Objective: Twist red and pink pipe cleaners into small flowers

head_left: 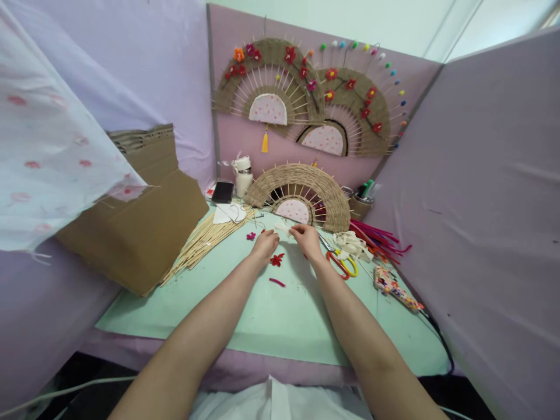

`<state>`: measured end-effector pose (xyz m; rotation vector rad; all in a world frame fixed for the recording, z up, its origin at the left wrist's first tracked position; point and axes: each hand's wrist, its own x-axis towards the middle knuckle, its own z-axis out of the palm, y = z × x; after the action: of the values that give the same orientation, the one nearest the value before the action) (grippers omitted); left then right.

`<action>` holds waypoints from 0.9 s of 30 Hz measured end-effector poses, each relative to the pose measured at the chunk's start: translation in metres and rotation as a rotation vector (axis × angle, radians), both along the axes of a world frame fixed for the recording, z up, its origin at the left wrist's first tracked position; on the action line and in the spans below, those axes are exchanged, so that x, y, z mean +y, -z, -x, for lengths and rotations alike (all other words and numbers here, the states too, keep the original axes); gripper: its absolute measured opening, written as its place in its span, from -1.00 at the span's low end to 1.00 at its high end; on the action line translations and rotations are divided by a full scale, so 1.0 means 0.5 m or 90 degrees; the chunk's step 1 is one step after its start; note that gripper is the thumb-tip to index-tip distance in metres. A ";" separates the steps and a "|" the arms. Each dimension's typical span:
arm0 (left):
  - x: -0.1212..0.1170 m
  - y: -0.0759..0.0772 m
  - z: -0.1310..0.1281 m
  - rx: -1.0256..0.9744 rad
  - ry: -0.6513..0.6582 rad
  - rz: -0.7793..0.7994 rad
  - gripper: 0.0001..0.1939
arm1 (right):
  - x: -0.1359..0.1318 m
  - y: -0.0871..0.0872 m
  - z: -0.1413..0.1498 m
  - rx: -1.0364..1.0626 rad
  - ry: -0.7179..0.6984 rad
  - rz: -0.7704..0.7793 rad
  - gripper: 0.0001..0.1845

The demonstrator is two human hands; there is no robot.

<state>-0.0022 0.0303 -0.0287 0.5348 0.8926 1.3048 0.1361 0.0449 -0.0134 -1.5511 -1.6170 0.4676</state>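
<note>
Both of my hands are over the middle of the pale green tabletop, fingertips a short way apart. My left hand (265, 245) is closed, with a small bit of red at its fingertips that is too small to name. My right hand (307, 239) pinches the end of a thin white strip (283, 228), which lies in the gap between the hands. A red flower (276, 260) lies just below my left hand, with a short dark-red stem piece (277, 282) nearer to me. A magenta flower (251, 236) lies to the left. Behind the hands stands a twine-wrapped fan (301, 175).
Thin sticks (203, 242) and cardboard (144, 233) lie left. Scissors (343, 265), white strips (352, 244), fuzzy stems (380, 234) and a patterned glue gun (396, 289) with a cord lie right. A phone (223, 192) and bottle (243, 178) stand behind; decorated fans (271, 52) hang above.
</note>
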 end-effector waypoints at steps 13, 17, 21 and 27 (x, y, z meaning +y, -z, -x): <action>0.017 -0.009 0.014 -0.250 0.070 0.098 -0.81 | -0.017 0.016 0.019 0.081 -0.094 0.019 -0.69; 0.018 -0.007 0.016 -0.259 0.057 0.088 -0.77 | -0.027 -0.004 0.007 0.035 -0.072 -0.010 -0.76; 0.015 -0.009 0.014 -0.253 0.051 0.071 -0.78 | -0.041 -0.014 0.005 -0.006 -0.072 -0.032 -0.84; 0.007 -0.008 0.002 -0.215 0.038 0.011 -0.73 | -0.056 -0.014 0.011 -0.074 -0.070 -0.057 -0.78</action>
<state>-0.0033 0.0339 -0.0246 0.3111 0.6029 1.2843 0.1304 0.0168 -0.0066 -1.4501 -1.7948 0.3641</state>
